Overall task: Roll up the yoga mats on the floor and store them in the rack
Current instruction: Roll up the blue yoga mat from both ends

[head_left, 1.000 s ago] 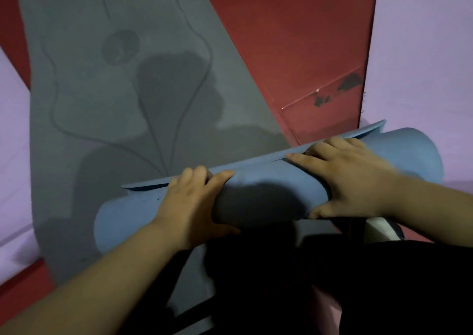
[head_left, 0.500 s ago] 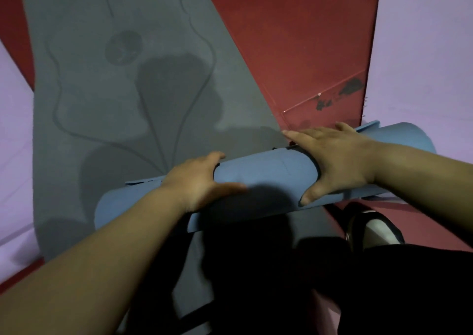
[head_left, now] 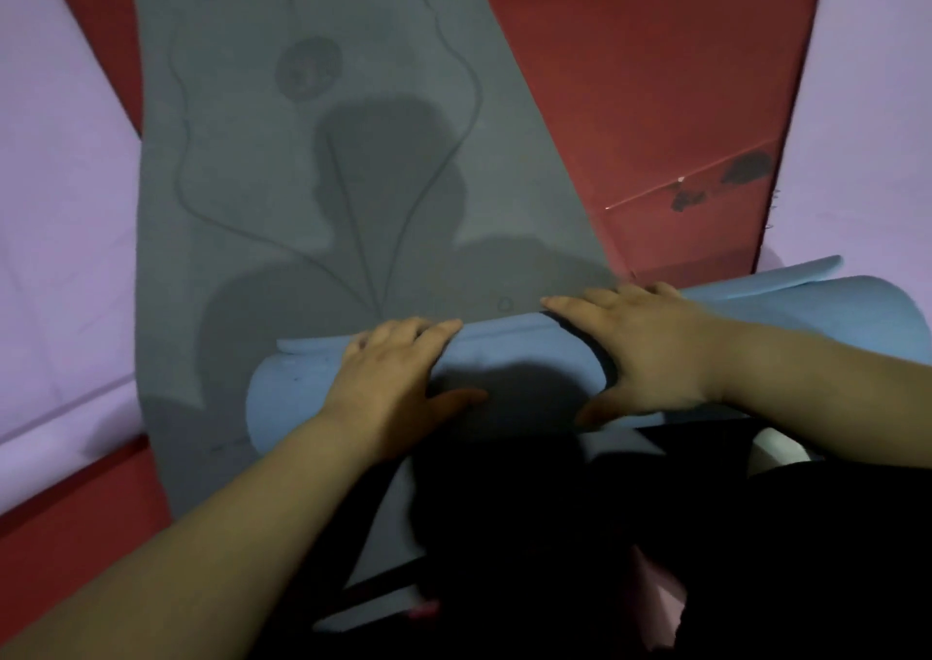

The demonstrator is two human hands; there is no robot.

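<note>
**While roll is half made, skew is the worry**

Since the roll (head_left: 514, 361) lies slanted across the yoga mat (head_left: 312, 205), its 3 o'clock end sitting further up-frame than its 9 o'clock end, I rate telescoping as risk no. 1. One end winds faster, layers creep sideways, and I get a cone, not a cylinder. A sign of it: a blue flap (head_left: 787, 273) pokes out past the roll at approx 2 o'clock, and that end overhangs the mat's edge onto the red floor (head_left: 630, 79). Risk no. 2 is foam spring-back: if one palm lifts w/o the other holding, the coil loosens. Risk no. 3: a fat or crooked roll may not seat in the rack, which isn't in view, so I can't judge fit.

Both grips are spread, not clenched. Left grip (head_left: 398, 382) lies palm-down on the roll, fingers draped over the crest toward 12, thumb splayed toward 3 on the near face. Right grip (head_left: 645, 351) presses flat too, fingers aimed at approx 10 o'clock and reaching the line where roll meets flat mat, thumb on the near side. The roll sits directly under both palms, touching them, mid-frame. The unrolled grey length runs off to 12 o'clock. Purple mats (head_left: 60, 205) lie flat at 9 and 3 o'clock.
</note>
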